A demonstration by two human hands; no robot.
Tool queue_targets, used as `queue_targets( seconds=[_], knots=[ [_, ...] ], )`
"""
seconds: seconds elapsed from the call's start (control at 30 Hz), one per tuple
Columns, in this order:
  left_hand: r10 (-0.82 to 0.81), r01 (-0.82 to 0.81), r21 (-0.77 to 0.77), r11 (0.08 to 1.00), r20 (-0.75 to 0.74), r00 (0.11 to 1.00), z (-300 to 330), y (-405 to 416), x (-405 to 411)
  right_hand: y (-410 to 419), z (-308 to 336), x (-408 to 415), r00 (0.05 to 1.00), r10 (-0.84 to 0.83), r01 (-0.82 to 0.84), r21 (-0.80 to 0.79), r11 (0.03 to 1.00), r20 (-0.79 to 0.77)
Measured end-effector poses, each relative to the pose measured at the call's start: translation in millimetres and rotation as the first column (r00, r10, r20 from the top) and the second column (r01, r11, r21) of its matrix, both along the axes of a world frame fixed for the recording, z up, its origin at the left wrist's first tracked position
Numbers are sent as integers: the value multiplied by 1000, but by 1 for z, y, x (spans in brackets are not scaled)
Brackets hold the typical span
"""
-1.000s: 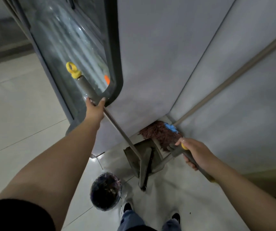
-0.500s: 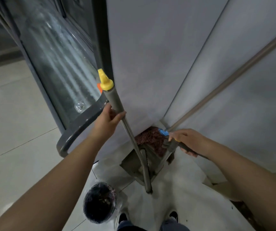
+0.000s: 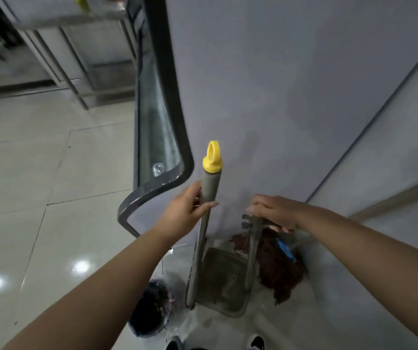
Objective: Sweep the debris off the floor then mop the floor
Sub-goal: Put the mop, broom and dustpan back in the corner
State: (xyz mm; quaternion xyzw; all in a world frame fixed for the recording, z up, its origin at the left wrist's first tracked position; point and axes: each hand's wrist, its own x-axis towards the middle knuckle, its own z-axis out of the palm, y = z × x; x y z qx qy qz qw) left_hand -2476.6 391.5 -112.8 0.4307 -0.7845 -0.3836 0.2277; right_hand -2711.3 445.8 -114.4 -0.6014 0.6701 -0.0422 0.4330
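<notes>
Two hands are at work in the corner: the left hand grips the grey broom handle just below its yellow cap, while the right hand curls over the top of the dustpan handle. The dustpan sits on the tiled floor beside a reddish-brown mop head and near a small bin. Judging by this, the sweeping tools are being collected, and next both need lifting clear of the wall.

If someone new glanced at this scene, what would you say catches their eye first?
Probably the bright yellow looped cap topping the grey pole that the left hand grips at centre. Next, the reddish-brown mop head beside the grey dustpan on the floor, below the right hand.
</notes>
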Motion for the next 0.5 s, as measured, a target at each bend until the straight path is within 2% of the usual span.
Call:
queue_targets(
  seconds=[0.07,0.2,0.27,0.4,0.5],
  knots=[
    [105,-105,-12,994,7,994,1,6,-3,-18,0,-8,992,122,-123,-34,992,-28],
    [286,-286,28,958,-1,958,-14,25,-10,-38,-14,-22,909,348,-363,-24,932,-230],
    [342,-341,62,938,0,940,-20,25,-16,-44,-19,-35,900,349,-362,-3,932,-261],
    [384,-382,94,919,-1,923,-24,17,-29,-54,-18,-57,936,231,-255,-61,965,-265],
    [353,-350,112,930,-12,935,-30,19,-37,-47,-30,-49,909,254,-314,-140,939,-330]
  ],
)
